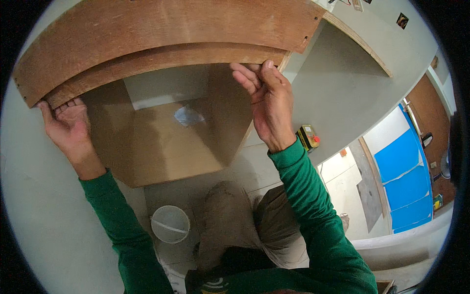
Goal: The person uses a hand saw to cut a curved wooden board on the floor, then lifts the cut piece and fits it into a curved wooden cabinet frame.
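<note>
A brown wooden board [196,24] with small holes near its ends spans the top of the view, and a second wooden strip [181,53] shows just below it. At the board's left end my left hand [71,125] is palm up, its fingers curled under the lower edge and its thumb at the corner. Close to the right end, my right hand [271,100] has its thumb and forefinger at the strip's lower edge, the other fingers bent. Both hands are closed on the wood; the far sides of the fingertips are hidden.
Beneath the board is an open brown cabinet [171,157] with a pale patch [188,116] inside. A white bucket [170,224] stands on the floor by my knees. A yellow and black can [307,138] with a red cap sits right. Blue panels [401,181] lie farther right.
</note>
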Available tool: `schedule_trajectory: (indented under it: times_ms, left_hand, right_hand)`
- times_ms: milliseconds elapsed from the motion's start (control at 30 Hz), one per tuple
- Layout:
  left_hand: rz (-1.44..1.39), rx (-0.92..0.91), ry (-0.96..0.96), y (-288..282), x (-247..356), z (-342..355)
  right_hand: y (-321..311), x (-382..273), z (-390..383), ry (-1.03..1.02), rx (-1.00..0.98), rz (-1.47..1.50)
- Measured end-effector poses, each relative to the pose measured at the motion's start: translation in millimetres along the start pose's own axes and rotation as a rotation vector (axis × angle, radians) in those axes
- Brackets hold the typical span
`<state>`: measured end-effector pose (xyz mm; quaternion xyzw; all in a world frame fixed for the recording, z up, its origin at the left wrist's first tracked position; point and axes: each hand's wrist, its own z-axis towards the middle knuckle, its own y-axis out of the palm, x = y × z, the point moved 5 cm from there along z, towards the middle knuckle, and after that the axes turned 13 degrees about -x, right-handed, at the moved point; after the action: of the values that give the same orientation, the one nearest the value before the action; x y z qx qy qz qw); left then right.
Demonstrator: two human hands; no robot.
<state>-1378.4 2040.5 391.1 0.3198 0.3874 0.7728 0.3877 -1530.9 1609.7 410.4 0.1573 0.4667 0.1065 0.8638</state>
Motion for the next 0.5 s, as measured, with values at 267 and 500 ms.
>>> schedule_trajectory:
  times_ms: [267,500]
  left_hand:
    - [-0.035,0.035,0.008,12,0,1]
    - [0.023,0.067,0.019,20,0,-4]
  right_hand:
    - [-1,-8,0,0.04,-0.041,0.093]
    - [1,-3,1,0.083,-0.065,0.237]
